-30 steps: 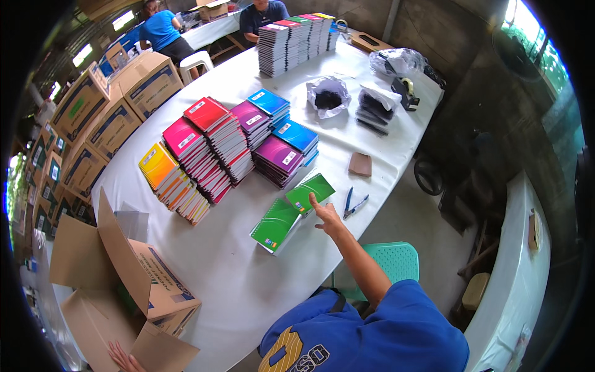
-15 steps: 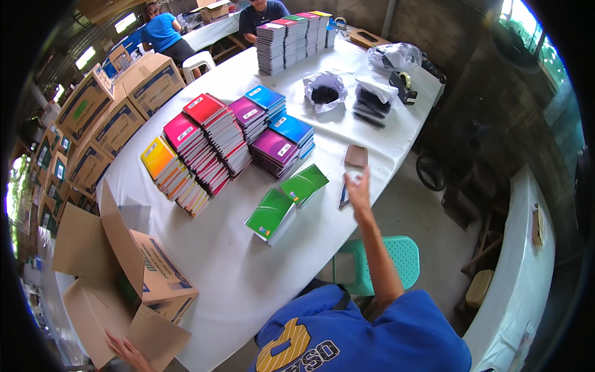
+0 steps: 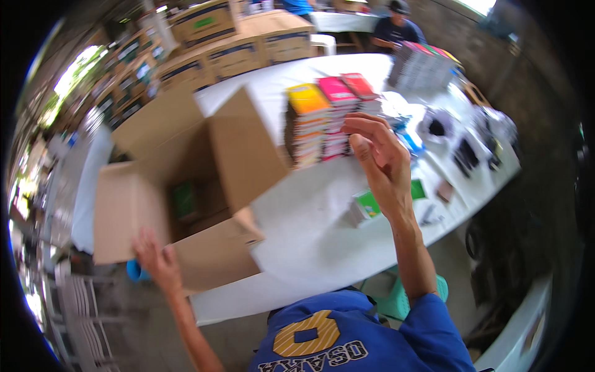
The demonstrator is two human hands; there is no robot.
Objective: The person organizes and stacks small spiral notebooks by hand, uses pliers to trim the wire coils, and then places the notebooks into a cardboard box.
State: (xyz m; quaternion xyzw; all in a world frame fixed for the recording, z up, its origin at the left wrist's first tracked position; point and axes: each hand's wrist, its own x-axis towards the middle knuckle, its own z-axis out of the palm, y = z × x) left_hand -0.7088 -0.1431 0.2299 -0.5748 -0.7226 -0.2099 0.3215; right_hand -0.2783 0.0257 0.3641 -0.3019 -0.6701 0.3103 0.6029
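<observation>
An open cardboard box [image 3: 248, 158] stands at the left with its flaps spread out. Something green [image 3: 184, 199] lies at the bottom inside it. My left hand [image 3: 158, 257] rests against the box's near-left flap, fingers spread and a little blurred. Raised above the table, my right hand [image 3: 387, 164] has its fingers loosely curved and the thumb apart, with nothing in it. Behind it are stacks of yellow notebooks [image 3: 308, 102], pink notebooks [image 3: 338, 92] and red notebooks [image 3: 358, 87]. Green notebooks [image 3: 367, 203] lie below, partly hidden by my right wrist.
On the white table [image 3: 310, 229], a brown block [image 3: 444, 191] and black binding coils [image 3: 466, 154] lie to the right. More notebook stacks [image 3: 421, 67] stand farther back, near a seated person [image 3: 396, 32]. Closed cartons [image 3: 235, 62] line the far left. A green stool [image 3: 396, 301] is beside me.
The view has swung left toward the box. My right hand has come away from the brown block and leftward over the table. My left hand is still at the box flap.
</observation>
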